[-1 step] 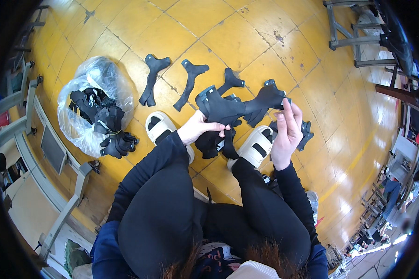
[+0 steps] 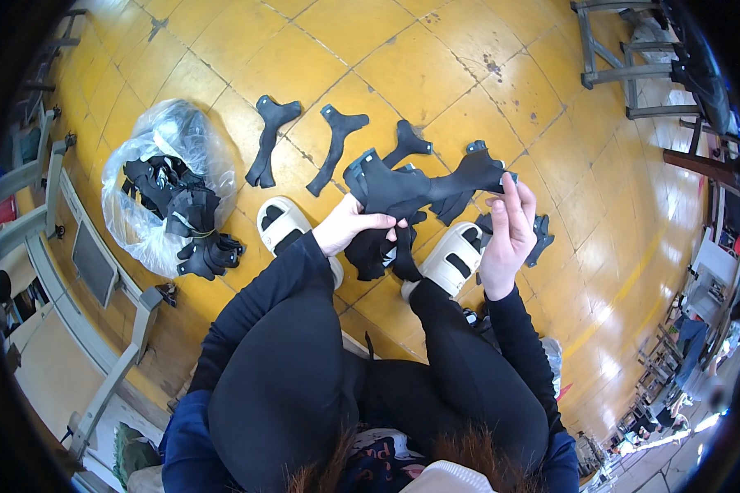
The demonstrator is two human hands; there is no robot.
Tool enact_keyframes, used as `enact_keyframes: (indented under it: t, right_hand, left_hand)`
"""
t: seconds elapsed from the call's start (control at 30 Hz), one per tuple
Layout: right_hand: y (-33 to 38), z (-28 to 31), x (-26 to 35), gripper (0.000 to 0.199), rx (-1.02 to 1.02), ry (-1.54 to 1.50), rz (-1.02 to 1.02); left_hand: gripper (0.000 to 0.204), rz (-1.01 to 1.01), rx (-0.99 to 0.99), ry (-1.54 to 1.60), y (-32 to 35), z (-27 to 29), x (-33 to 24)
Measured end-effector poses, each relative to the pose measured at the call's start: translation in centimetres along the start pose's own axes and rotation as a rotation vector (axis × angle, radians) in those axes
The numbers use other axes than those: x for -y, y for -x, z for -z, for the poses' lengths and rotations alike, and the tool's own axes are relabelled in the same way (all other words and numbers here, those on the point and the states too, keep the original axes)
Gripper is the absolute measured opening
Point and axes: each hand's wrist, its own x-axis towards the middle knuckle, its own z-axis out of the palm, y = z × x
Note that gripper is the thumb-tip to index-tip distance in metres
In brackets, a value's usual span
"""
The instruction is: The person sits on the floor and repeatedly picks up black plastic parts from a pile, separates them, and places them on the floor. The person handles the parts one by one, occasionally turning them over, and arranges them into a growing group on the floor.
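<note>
Left hand: the left hand (image 2: 349,226) is closed on the near end of a black, flat, Y-shaped cut piece of soft material (image 2: 411,191), thumb on top.
Right hand: the right hand (image 2: 508,226) stands with fingers upright, fingertips pinching the far end of the same piece.
Held piece: stretched level between both hands, above the feet; further black pieces (image 2: 378,251) hang bunched under the left hand.
Change: none can be read; both views carry the same time stamp and show one identical pose.
Meaning for the work: judged from the pose, one piece is being separated from the bunch.
Laid pieces: three similar black Y-shaped pieces (image 2: 337,146) lie apart in a row on the yellow tiled floor (image 2: 436,74), beyond the hands.
Supply: a clear plastic bag (image 2: 160,144) holding black bundles lies on the floor, left of the feet.
Footwear: two white slip-on sandals (image 2: 452,259) rest on the floor under the hands.
</note>
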Motion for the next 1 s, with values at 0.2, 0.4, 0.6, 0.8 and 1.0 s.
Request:
enact_keyframes:
  t: [0.2, 0.4, 0.6, 0.8, 1.0]
  right_hand:
    - [-0.8, -0.3, -0.9, 0.033, -0.06, -0.065, 0.016]
    - [-0.9, -0.5, -1.5, 0.036, -0.019, -0.104, -0.135]
    - [-0.8, -0.6, -3.4, 0.058, 0.044, -0.423, -0.63]
    - [1.3, -1.2, -3.5, 0.062, 0.533, -0.705, -0.92]
    - [2.0, -2.4, -2.9, 0.057, 0.591, -0.698, -0.887]
  left_hand:
    - [0.039, -0.128, -0.17, 0.074, -0.3, 0.2, -0.6]
    - [0.044, -0.176, -0.276, 0.068, -0.1, 0.6, -0.8]
    - [0.041, -0.23, -0.295, 0.045, 0.2, 1.3, -1.8]
    - [0.044, -0.203, -0.289, -0.013, -0.1, 0.1, -0.7]
    - [0.046, -0.083, -0.16, -0.144, -0.2, -0.1, 0.0]
